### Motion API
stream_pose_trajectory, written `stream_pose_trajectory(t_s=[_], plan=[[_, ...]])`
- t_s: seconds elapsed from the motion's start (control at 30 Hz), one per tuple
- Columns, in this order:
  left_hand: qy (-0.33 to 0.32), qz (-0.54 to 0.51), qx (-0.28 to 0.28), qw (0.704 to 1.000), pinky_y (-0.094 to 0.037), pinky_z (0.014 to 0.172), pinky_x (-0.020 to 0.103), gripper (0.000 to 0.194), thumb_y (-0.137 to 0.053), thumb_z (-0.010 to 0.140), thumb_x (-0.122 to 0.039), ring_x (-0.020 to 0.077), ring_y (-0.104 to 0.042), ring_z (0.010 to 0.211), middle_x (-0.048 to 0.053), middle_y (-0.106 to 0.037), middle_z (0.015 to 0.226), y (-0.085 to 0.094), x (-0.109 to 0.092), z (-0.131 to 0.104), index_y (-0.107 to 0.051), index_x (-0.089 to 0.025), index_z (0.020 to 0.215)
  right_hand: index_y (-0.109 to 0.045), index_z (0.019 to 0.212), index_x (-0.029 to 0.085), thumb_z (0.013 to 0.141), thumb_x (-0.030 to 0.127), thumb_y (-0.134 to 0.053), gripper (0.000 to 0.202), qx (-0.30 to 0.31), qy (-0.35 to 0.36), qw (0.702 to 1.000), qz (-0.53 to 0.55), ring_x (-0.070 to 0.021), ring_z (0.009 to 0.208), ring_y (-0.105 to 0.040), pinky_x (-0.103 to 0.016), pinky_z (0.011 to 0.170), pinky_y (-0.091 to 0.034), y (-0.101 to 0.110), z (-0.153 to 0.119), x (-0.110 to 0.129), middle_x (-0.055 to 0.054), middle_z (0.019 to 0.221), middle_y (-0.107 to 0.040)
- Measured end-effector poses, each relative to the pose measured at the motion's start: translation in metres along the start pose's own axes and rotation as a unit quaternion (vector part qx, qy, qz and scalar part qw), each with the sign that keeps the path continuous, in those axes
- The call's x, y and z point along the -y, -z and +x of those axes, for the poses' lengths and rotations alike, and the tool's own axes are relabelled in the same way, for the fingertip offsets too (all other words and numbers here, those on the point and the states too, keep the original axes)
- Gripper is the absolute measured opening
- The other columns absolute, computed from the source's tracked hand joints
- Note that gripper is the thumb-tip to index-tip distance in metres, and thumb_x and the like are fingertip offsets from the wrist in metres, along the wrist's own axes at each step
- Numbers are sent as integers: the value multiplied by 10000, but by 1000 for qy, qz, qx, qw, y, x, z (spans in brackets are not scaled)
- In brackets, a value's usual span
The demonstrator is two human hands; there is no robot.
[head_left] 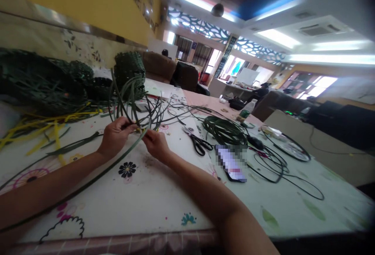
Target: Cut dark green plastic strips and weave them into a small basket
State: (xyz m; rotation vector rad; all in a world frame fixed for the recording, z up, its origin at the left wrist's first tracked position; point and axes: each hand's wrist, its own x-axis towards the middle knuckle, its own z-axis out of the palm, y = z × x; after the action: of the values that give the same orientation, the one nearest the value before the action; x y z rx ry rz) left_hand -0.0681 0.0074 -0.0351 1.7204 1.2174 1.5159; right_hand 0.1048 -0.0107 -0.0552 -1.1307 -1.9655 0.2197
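A loose bundle of dark green weaving strips (152,108) fans up and out above the table, between my two hands. My left hand (117,136) pinches the bundle's base from the left, thumb and fingers pressed together. From the other side, my right hand (156,145) closes its fingers on the same strips, close to the left fingertips. Small bits of yellow show at the fingers of both hands. One long green strip (117,157) runs from the bundle down across my left forearm to the lower left. The exact crossing of the strips is partly hidden by the fingers.
Woven green baskets (129,71) stand at the back left, near yellow strips (57,136). Right of my hands lie black-handled scissors (200,144), a coil of green strip (222,130), a phone (231,164) and a black mouse (255,142). A bottle (247,110) stands behind them.
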Motion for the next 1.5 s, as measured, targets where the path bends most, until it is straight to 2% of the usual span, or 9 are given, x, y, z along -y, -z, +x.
stream_pose_trajectory(t_s=[0.17, 0.37, 0.5, 0.57, 0.7, 0.8, 1.07, 1.3, 1.5], plan=[[69, -52, -16, 996, -423, 505, 245, 268, -718, 774, -448, 126, -555, 566, -10, -617, 676, 7, -3, 5, -656, -197, 845, -697, 1003, 219, 999, 355, -502, 238, -59, -30, 996, 61, -135, 632, -594, -223, 627, -439, 6, -1, 8, 2, 713, -665], [-15, -11, 7, 1000, -434, 531, 248, 186, -703, 797, -389, 130, -550, 609, -9, -608, 692, 8, -12, -4, -656, -209, 814, -711, 1117, 214, 1031, 300, -453, 285, -140, 27, 988, -51, -202, 881, -640, -312, 800, -493, 29, 4, 9, -90, 981, -697], [-63, 29, 24, 997, -434, 539, 253, 155, -688, 807, -355, 120, -523, 582, -13, -595, 701, 2, -18, -14, -650, -205, 794, -712, 1136, 251, 1006, 242, -518, 234, -142, 115, 964, -192, -284, 1295, -499, -458, 1077, -360, 43, 12, 2, -96, 1314, -633], [-83, 44, 35, 995, -432, 547, 262, 155, -693, 813, -350, 113, -498, 550, -22, -583, 681, 1, -19, -17, -639, -210, 772, -705, 1158, 269, 996, 213, -539, 239, -115, 146, 963, -197, -259, 1361, -459, -471, 1159, -256, 47, 15, 0, -65, 1301, -654], [-127, 57, 59, 989, -447, 594, 281, 130, -680, 843, -344, 118, -515, 568, -18, -605, 723, 1, -16, -19, -657, -222, 803, -741, 1124, 270, 962, 200, -606, 221, -16, 149, 980, -127, -182, 998, -664, -385, 1086, -337, 53, 20, 1, -10, 922, -753], [-157, 68, 80, 982, -460, 633, 291, 113, -671, 861, -343, 130, -546, 605, -14, -598, 731, 1, -13, -19, -686, -232, 848, -770, 1112, 258, 905, 191, -676, 237, 10, 99, 992, -74, -163, 757, -671, -341, 907, -434, 55, 21, 6, 0, 767, -749], [-198, 76, 98, 972, -487, 710, 305, 109, -664, 867, -316, 164, -617, 714, 6, -631, 767, 1, -15, -20, -677, -229, 802, -818, 917, 256, 836, 105, -666, 228, 120, -17, 985, 125, -156, 752, -718, -241, 684, -509, 64, 23, 8, 17, 835, -786], [-212, 94, 105, 967, -488, 716, 298, 108, -656, 879, -326, 165, -629, 738, 12, -653, 802, 0, -12, -19, -675, -227, 840, -745, 680, 165, 743, 70, -611, 176, 83, -127, 984, 90, -133, 645, -613, -223, 616, -425, 60, 23, 18, 12, 631, -675], [-264, 117, 94, 953, -478, 716, 296, 165, -641, 894, -348, 180, -639, 769, 28, -668, 808, -1, -19, -20, -657, -211, 803, -587, 547, 138, 693, 87, -631, 161, 203, -268, 927, 165, -57, 469, -392, -188, 463, -295, 69, 30, 21, 72, 484, -464]])
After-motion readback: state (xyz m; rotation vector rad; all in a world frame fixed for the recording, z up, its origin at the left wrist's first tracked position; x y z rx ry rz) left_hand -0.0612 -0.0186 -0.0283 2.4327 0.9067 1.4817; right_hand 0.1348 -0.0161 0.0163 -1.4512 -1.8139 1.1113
